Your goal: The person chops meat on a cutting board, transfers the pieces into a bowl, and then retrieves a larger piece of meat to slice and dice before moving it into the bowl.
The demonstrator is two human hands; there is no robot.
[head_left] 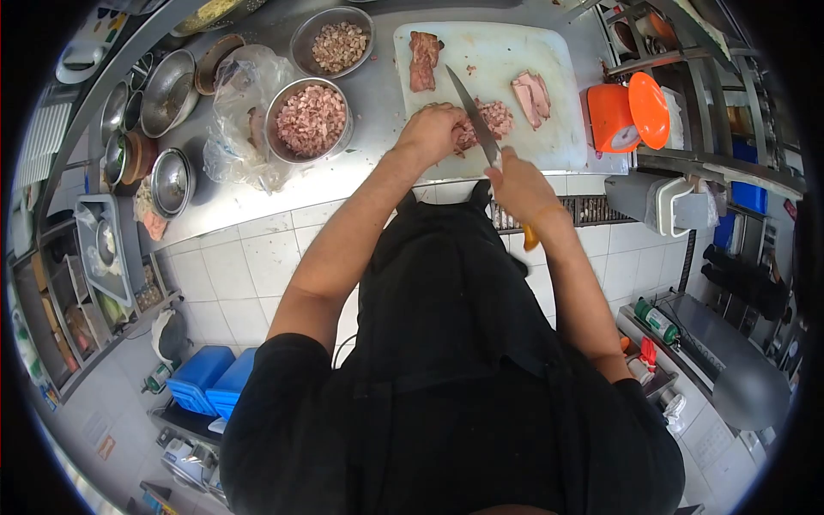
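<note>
My right hand is wrapped round the handle of a knife, whose blade points up and to the left over diced meat on a white cutting board. Beside the blade, my left hand rests on the near left part of the board with curled fingers at the edge of the diced meat; what lies under them is partly hidden. A dark slab of meat lies at the board's upper left. Some pale sliced meat is on its right half.
Left of the board stand a metal bowl of diced meat, another bowl behind it and a clear plastic bag. More metal bowls are farther left. An orange scale stands right of the board.
</note>
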